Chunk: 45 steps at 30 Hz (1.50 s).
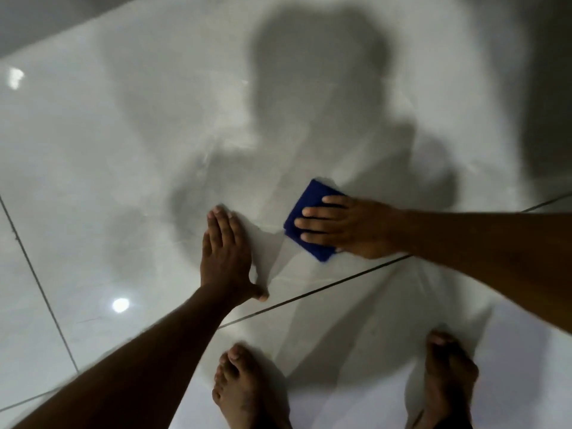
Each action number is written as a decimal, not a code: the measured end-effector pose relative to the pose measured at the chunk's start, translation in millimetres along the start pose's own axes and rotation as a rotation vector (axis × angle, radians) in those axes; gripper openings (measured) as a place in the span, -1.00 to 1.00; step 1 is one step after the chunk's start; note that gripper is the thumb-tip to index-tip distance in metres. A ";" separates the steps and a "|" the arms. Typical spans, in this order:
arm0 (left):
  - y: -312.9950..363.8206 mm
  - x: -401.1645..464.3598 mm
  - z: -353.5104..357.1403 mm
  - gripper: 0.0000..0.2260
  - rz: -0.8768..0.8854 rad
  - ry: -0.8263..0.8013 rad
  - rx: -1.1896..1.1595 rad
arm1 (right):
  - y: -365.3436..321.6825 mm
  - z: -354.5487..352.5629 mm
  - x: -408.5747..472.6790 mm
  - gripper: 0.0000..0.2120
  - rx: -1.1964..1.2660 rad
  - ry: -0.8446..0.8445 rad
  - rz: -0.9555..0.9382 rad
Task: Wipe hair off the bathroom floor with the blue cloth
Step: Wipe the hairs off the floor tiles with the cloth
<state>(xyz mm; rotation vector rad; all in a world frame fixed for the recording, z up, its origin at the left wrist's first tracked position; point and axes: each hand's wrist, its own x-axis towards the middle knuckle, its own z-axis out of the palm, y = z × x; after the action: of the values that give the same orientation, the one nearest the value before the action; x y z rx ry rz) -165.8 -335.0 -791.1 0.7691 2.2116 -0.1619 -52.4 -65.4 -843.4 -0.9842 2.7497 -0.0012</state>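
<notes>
A folded blue cloth (309, 212) lies flat on the glossy white tiled floor (123, 150). My right hand (343, 226) presses down on it with fingers spread, covering its right half. My left hand (226, 252) rests flat on the tile just left of the cloth, fingers together and thumb out, holding nothing. No hair on the floor can be made out in the blurred picture.
My two bare feet (247, 388) stand at the bottom edge, close behind the hands. Dark grout lines (309, 291) cross the floor between the hands and feet. A darker wall base (46, 23) runs along the top left, and my shadow falls over the middle tile.
</notes>
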 end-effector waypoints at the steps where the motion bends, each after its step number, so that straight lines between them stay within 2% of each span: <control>1: 0.8 0.5 -0.5 0.54 -0.010 0.005 0.001 | 24.2 1.2 -8.2 -0.40 -0.027 -0.032 0.037; 2: 1.6 1.5 -0.7 0.55 -0.016 0.006 0.004 | 41.2 2.2 -10.1 -0.37 -0.018 -0.032 0.231; 4: 2.3 3.2 -0.3 0.56 -0.023 0.007 0.007 | 49.3 -6.4 4.6 -0.30 0.087 0.013 0.781; 5: 1.9 3.7 0.5 0.56 -0.021 0.004 0.007 | 38.8 -10.8 21.7 -0.28 0.151 0.059 0.978; 6: 1.2 4.1 1.3 0.56 -0.017 -0.001 0.004 | 21.1 -13.5 39.8 -0.28 0.206 0.100 1.079; 8: -0.9 3.0 2.4 0.55 -0.013 -0.002 0.005 | -25.7 -13.8 61.8 -0.27 0.246 0.141 1.023; 10: -1.7 3.0 1.5 0.55 -0.008 -0.003 0.007 | -85.7 -7.0 52.2 -0.28 0.229 0.124 0.787; 12: -2.9 3.0 -0.6 0.55 -0.001 -0.002 0.017 | -143.0 2.7 11.7 -0.31 0.222 0.051 0.528; 14: -3.0 2.0 -1.0 0.56 0.005 -0.007 0.034 | -168.0 15.5 -42.7 -0.34 0.195 0.013 0.296; 16: -2.3 1.9 1.2 0.57 0.008 -0.003 0.050 | -176.7 25.3 -85.3 -0.34 0.188 -0.013 0.234; 17: -1.7 2.7 2.1 0.57 0.009 -0.002 0.056 | -184.3 27.9 -97.8 -0.32 0.204 -0.012 0.322; 18: -1.0 2.5 3.0 0.58 0.006 -0.004 0.062 | -199.5 28.5 -102.8 -0.30 0.244 -0.008 0.525; 21: -0.8 3.2 3.4 0.58 -0.006 0.001 0.082 | -274.1 13.0 -51.0 -0.25 0.444 -0.020 1.444; 22: -0.1 3.2 3.2 0.58 -0.006 -0.001 0.088 | -296.6 3.9 -21.3 -0.25 0.542 -0.026 1.623; 23: 0.8 3.0 2.6 0.57 -0.006 -0.004 0.094 | -313.9 -5.8 7.3 -0.25 0.614 -0.037 1.707; 24: 1.1 2.5 1.5 0.57 -0.005 -0.003 0.097 | -324.8 -14.2 29.7 -0.25 0.648 -0.040 1.682; 25: 1.7 1.8 0.9 0.56 -0.003 -0.004 0.099 | -332.0 -17.2 41.4 -0.26 0.646 -0.008 1.576; 27: 3.5 1.2 -0.2 0.56 0.000 -0.010 0.094 | -324.5 -6.7 32.3 -0.31 0.580 0.060 1.124; 29: 3.4 -0.4 -2.1 0.56 0.001 -0.009 0.090 | -282.8 8.5 2.3 -0.36 0.449 0.094 0.631; 30: 3.4 -1.5 -3.0 0.56 0.002 -0.012 0.088 | -254.3 14.7 -13.5 -0.38 0.375 0.094 0.479; 31: 3.8 -2.3 -3.5 0.56 0.003 -0.014 0.085 | -226.6 20.4 -27.2 -0.38 0.294 0.094 0.423; 32: 3.8 -3.7 -4.8 0.56 0.004 -0.016 0.084 | -203.6 23.5 -39.4 -0.36 0.257 0.082 0.489; 33: 4.5 -4.6 -6.2 0.56 0.003 -0.021 0.083 | -186.2 26.1 -52.3 -0.33 0.255 0.076 0.659; 35: 5.5 -4.1 -7.0 0.56 -0.007 -0.034 0.077 | -173.2 28.5 -75.2 -0.29 0.308 0.052 1.137; 37: 5.0 -2.8 -6.0 0.57 -0.019 -0.040 0.068 | -179.7 20.0 -76.5 -0.34 0.401 0.038 1.600; 38: 4.7 -2.1 -6.1 0.57 -0.022 -0.040 0.063 | -183.9 13.5 -63.0 -0.35 0.467 0.026 1.766; 39: 4.9 -2.0 -5.9 0.57 -0.022 -0.040 0.058 | -190.0 6.3 -44.5 -0.34 0.521 0.019 1.847; 40: 4.9 -1.8 -5.9 0.57 -0.020 -0.037 0.056 | -198.8 -1.0 -24.2 -0.33 0.551 0.018 1.821; 41: 4.5 -1.5 -5.0 0.57 -0.014 -0.035 0.055 | -211.5 -6.2 -5.1 -0.31 0.553 0.024 1.705; 43: 2.5 -0.6 -2.1 0.57 -0.010 -0.037 0.053 | -231.4 -10.2 16.2 -0.29 0.492 0.021 1.360; 45: -1.1 -0.4 -0.3 0.57 0.004 -0.027 0.060 | -219.0 -6.1 10.0 -0.30 0.420 0.048 1.066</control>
<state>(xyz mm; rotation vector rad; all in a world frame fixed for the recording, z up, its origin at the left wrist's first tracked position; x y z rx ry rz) -166.4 -336.0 -790.8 0.7993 2.1884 -0.2368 76.1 -242.0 -823.2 0.6149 2.7686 -0.3998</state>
